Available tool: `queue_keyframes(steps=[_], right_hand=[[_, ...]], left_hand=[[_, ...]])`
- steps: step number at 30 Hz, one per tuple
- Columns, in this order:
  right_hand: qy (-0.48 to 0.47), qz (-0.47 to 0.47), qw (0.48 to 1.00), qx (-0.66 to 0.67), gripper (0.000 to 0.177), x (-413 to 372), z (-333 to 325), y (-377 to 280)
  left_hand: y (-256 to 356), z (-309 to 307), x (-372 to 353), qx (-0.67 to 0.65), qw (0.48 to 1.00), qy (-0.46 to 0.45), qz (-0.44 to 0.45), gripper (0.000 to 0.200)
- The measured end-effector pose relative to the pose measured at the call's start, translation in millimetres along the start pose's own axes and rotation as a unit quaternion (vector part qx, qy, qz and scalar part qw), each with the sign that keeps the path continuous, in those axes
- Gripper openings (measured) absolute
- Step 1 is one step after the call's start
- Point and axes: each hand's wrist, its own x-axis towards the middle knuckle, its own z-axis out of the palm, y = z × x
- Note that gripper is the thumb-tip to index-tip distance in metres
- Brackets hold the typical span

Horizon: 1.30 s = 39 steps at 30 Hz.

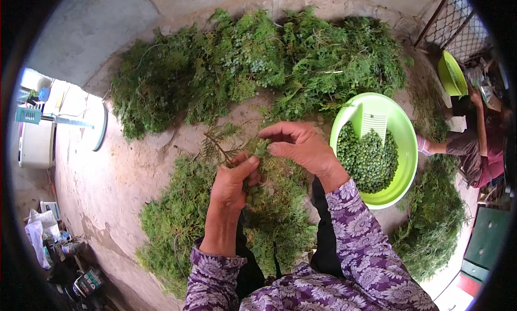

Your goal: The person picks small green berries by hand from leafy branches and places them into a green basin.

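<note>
My left hand (pixel 234 182) is closed around the stem of a conifer sprig (pixel 215 147), whose flat, scaly leaves stick out to the upper left. At the sprig's tip is a cluster of small green cones (pixel 262 148). My right hand (pixel 304 144) has its thumb and index finger at this cluster, curled about it; the other fingers are partly hidden. To the right of my right hand stands a lime-green basin (pixel 407 165) with a ribbed washboard part (pixel 374 121). Many loose green cones (pixel 369 163) fill its lower left.
A long heap of cut conifer branches (pixel 258 63) lies along the wall. More branches (pixel 177 214) lie below my hands and at right (pixel 431 230). Another person (pixel 476 144) sits at the right by a second green basin (pixel 452 74). Household items (pixel 59 235) stand at left.
</note>
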Motion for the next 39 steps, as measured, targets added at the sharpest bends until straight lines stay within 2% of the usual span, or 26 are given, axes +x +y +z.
queue_keyframes(steps=[4, 6, 8, 10, 12, 13, 14, 15, 16, 18, 20, 22, 23, 25, 26, 28, 31, 35, 39], right_hand=[[0.042, -0.014, 0.999, -0.026, 0.022, 2, 3, 4], [0.098, -0.031, 0.989, -0.109, 0.017, 2, 8, 6], [0.118, -0.049, 0.985, -0.119, 0.016, 4, 13, 12], [0.137, -0.067, 0.980, -0.130, 0.015, 5, 12, 19], [0.203, -0.049, 0.970, -0.123, 0.012, 11, 6, 25], [0.204, -0.049, 0.970, -0.124, 0.012, 12, -1, 24], [0.207, -0.016, 0.978, 0.012, 0.011, 11, -12, 20], [0.205, 0.017, 0.967, 0.147, 0.010, 10, -17, 19], [0.205, 0.018, 0.967, 0.147, 0.010, 9, -17, 19], [0.159, 0.082, 0.950, 0.257, 0.012, 5, -12, 9], [0.156, 0.112, 0.946, 0.261, 0.013, 4, -5, 6], [0.111, 0.147, 0.945, 0.269, 0.013, 6, -3, 10], [0.109, 0.148, 0.946, 0.268, 0.013, 6, -2, 10], [0.025, 0.117, 0.970, 0.213, 0.015, 5, 1, 10], [0.025, 0.117, 0.970, 0.213, 0.015, 5, 3, 10], [0.018, 0.092, 0.993, 0.071, 0.023, 4, 8, 11], [0.038, 0.094, 0.992, 0.072, 0.029, 6, 12, 13], [0.054, 0.076, 0.992, 0.082, 0.027, 6, 14, 11], [0.062, 0.048, 0.996, 0.050, 0.028, 6, 12, 11]], left_hand=[[0, 2, -1, 0.007, 1.000, 0.017, -0.008, 0.012], [-1, 3, 0, -0.002, 1.000, 0.014, -0.011, 0.012], [-3, 3, 1, -0.012, 1.000, 0.011, -0.013, 0.012], [-5, 3, 2, -0.011, 0.998, 0.055, -0.015, 0.013], [-7, -2, 3, -0.007, 0.999, 0.030, -0.016, 0.014], [-7, -4, 3, -0.002, 1.000, 0.005, -0.017, 0.015], [-7, -3, 2, -0.002, 1.000, 0.004, -0.017, 0.015], [-6, -3, 0, -0.014, 0.999, 0.025, -0.017, 0.016], [-5, -2, -1, -0.027, 0.998, 0.047, -0.016, 0.016], [-5, -6, 1, -0.040, 0.998, 0.035, -0.019, 0.017], [-3, -4, 2, -0.052, 0.998, 0.024, -0.021, 0.018], [0, 2, 0, -0.051, 0.997, 0.051, -0.004, 0.014], [0, 1, 0, -0.053, 0.997, 0.053, -0.003, 0.014], [0, -2, 1, -0.048, 0.998, 0.027, 0.007, 0.014], [0, -3, 1, -0.048, 0.998, 0.028, 0.007, 0.014], [-1, -4, 3, -0.045, 0.999, 0.030, 0.002, 0.014], [-7, -7, 5, -0.006, 1.000, 0.020, -0.003, 0.009], [-5, -5, 4, -0.021, 1.000, 0.001, -0.003, 0.010], [-2, 2, 1, -0.041, 0.999, 0.031, -0.011, 0.011]])
